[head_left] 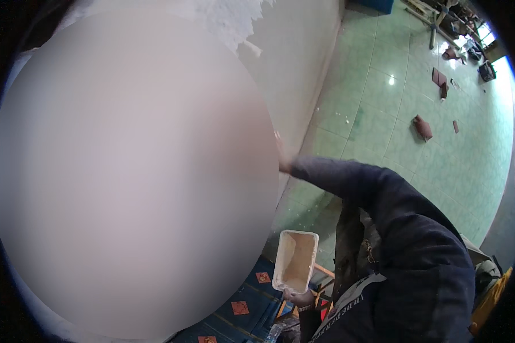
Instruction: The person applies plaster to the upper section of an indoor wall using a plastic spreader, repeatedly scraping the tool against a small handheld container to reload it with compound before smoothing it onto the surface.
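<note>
In my left hand [300, 298], fingers closed on its near end, is a white rectangular plastic tub [297, 260]. Pale beige residue coats the inside of the tub. My right arm, in a dark sleeve, reaches across to the wall [294, 63]. Only the edge of my right hand [285, 162] shows, close to the wall; its fingers, and anything they hold, are hidden behind a large blurred oval. Rough white coating with a ragged edge covers part of the wall above.
Green tiles make up the floor [377, 108], with small white specks along the wall. Brown scraps [423, 128] lie farther right. A pale-legged stand [434, 26] is at the far right. Below the tub are a dark blue surface with red squares [223, 323] and wooden bars [324, 271].
</note>
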A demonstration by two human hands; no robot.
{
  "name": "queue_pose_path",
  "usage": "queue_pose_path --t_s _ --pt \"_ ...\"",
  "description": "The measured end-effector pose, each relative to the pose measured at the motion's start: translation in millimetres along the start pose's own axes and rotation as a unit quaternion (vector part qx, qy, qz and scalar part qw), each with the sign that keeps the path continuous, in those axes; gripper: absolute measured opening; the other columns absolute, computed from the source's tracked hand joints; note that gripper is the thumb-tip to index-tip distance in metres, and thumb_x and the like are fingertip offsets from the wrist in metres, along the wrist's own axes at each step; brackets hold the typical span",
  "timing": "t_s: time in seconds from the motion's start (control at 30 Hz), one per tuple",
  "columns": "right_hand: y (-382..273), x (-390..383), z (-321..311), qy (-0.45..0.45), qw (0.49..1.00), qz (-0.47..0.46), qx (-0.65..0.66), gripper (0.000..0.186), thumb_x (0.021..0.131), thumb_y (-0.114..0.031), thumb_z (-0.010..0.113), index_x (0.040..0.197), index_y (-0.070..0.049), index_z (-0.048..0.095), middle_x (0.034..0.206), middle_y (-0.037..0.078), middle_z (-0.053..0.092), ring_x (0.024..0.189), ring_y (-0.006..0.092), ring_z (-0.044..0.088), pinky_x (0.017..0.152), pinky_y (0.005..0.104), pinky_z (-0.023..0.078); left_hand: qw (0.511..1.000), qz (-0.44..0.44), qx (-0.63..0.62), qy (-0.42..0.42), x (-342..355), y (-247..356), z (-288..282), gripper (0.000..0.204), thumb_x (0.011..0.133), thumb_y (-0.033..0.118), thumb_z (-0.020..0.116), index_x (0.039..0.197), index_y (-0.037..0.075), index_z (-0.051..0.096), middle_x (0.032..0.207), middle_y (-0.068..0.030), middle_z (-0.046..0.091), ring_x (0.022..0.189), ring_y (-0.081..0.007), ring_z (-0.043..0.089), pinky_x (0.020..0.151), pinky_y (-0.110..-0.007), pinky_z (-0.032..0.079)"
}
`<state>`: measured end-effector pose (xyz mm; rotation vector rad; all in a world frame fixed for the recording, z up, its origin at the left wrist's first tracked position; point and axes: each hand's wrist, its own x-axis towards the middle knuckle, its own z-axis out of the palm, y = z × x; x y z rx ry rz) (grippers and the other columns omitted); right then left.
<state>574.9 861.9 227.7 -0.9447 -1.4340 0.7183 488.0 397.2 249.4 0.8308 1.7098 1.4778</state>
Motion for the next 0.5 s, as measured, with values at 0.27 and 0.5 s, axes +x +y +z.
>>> queue_pose_path --t_s 0.27,0.5 --pt "16 38 -101 0.083 0.972 0.203 -0.09 0.041 0.094 -0.007 0.054 0.133 -0.014 0.066 0.073 0.019 0.036 0.059 0.009 0.045 0.056 0.0326 0.043 0.985 -0.094 -0.037 0.143 20 -15 -19 0.055 0.094 0.034 0.064 0.136 0.001 0.05 0.135 -0.0175 0.055 0.126 -0.0356 0.053 0.11 -0.051 0.042" --pt "32 171 -83 0.173 0.97 0.171 -0.027 0.042 0.098 -0.01 0.051 0.14 -0.013 0.059 0.105 0.025 0.065 0.092 0.0214 0.068 0.08 0.0354 0.051 0.9 0.03 0.365 0.237 13 -13 22 0.092 0.079 0.06 0.075 0.144 0.003 0.044 0.148 -0.0145 0.049 0.135 -0.0346 0.047 0.115 -0.052 0.036"
